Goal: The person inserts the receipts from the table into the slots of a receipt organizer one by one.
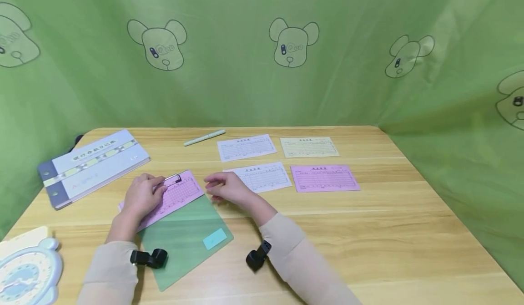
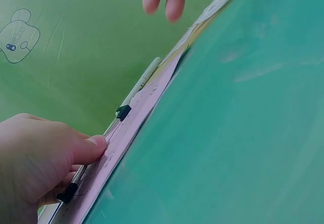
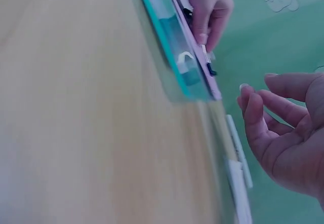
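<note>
A translucent green clipboard (image 1: 180,246) lies tilted in front of me, with a pink form (image 1: 180,200) along its top edge. My left hand (image 1: 141,198) pinches the clipboard's metal clip (image 1: 177,179) between thumb and fingers. In the left wrist view the thumb (image 2: 91,148) sits on the clip's wire lever, with a black end piece (image 2: 122,112) showing on either side. Beside the form's right corner hovers my right hand (image 1: 229,189), fingers loosely bent and holding nothing. The right wrist view shows that right hand (image 3: 298,133) apart from the clipboard.
Two white forms (image 1: 247,148), a yellow form (image 1: 309,147) and a second pink form (image 1: 325,178) lie right of the clipboard. A pale pen (image 1: 204,138) lies behind. Left are a ledger book (image 1: 98,164) and a blue toy clock (image 1: 26,273). Green curtains surround the table.
</note>
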Action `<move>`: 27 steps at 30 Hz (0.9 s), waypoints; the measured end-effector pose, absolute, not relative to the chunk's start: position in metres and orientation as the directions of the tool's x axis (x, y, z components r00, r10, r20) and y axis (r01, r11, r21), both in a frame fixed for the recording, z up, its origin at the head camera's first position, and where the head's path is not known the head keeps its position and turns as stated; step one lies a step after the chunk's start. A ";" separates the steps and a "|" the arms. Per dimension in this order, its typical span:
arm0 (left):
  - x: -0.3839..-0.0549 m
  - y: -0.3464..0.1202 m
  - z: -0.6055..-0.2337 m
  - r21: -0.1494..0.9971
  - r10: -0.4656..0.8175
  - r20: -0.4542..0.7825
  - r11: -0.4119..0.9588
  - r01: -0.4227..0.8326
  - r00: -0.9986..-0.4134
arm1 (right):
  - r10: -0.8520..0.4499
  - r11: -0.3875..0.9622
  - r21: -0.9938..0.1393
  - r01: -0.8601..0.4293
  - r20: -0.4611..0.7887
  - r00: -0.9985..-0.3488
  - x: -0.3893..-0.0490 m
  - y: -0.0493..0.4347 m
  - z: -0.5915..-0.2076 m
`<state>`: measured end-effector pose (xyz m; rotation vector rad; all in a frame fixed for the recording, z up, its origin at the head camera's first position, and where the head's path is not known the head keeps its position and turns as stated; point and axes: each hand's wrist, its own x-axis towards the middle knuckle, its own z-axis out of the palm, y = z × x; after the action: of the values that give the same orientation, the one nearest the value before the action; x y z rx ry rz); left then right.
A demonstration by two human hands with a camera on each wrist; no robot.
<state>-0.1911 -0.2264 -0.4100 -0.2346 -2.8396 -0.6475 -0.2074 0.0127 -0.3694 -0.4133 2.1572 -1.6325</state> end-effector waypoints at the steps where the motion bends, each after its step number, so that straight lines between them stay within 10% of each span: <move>1: -0.191 -0.227 -0.410 0.408 0.104 0.247 0.891 0.201 -0.963 | -0.471 0.264 -0.965 -0.001 -0.128 -0.873 -0.204 0.017 -0.363; 27: -0.189 -0.227 -0.412 0.452 0.070 0.259 0.873 0.185 -0.963 | -0.300 0.240 -0.960 -0.140 0.064 -0.952 -0.220 0.168 -0.339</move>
<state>-0.1893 -0.2269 -0.4115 -0.1946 -2.8093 -0.7118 -0.2198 0.1678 -0.3391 -0.4233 2.3659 -1.8092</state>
